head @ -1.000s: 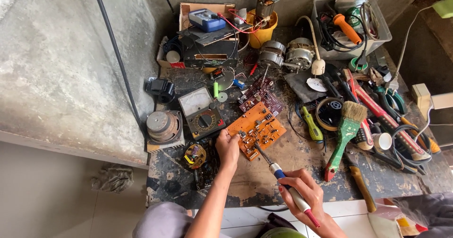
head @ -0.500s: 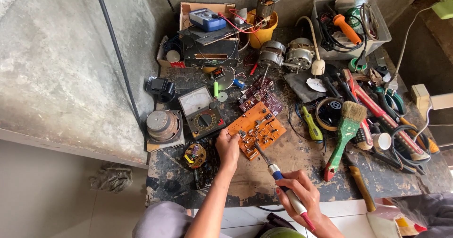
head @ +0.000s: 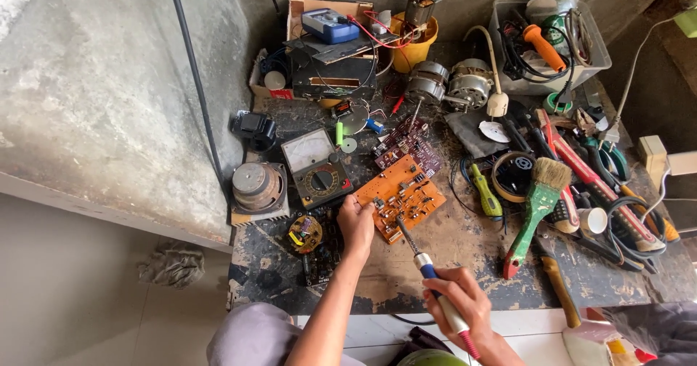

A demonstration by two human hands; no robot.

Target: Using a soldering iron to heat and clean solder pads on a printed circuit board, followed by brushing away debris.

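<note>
Head view: your left hand (head: pixel 356 224) pinches the near-left edge of the orange circuit board (head: pixel 401 197), pressing it flat on the table (head: pixel 465 253) so it won't slide under the tool. Your right hand (head: pixel 459 306) is clenched around the handle of a soldering iron (head: pixel 428 273), blue collar and red tail, held like a pen near the table's front edge; its tip rests on the board's near side, among the small components. Board sits mid-table, angled, component side up, so the work spot faces you. A second, dark maroon board (head: pixel 406 142) lies just beyond it, touching or nearly so, can't tell which. Analog multimeter (head: pixel 316 168) sits left of the orange board, dial up, within reach of your left hand. Round speaker (head: pixel 258 186) further left at the table's edge. Yellow-green screwdriver (head: pixel 485 190) and a green-handled paintbrush (head: pixel 537 210) lie to the right, well apart from the iron. Two small motors (head: pixel 449 84) sit behind, beside a yellow bucket (head: pixel 414 43). Clear bin (head: pixel 548 35) of cables at far right.
</note>
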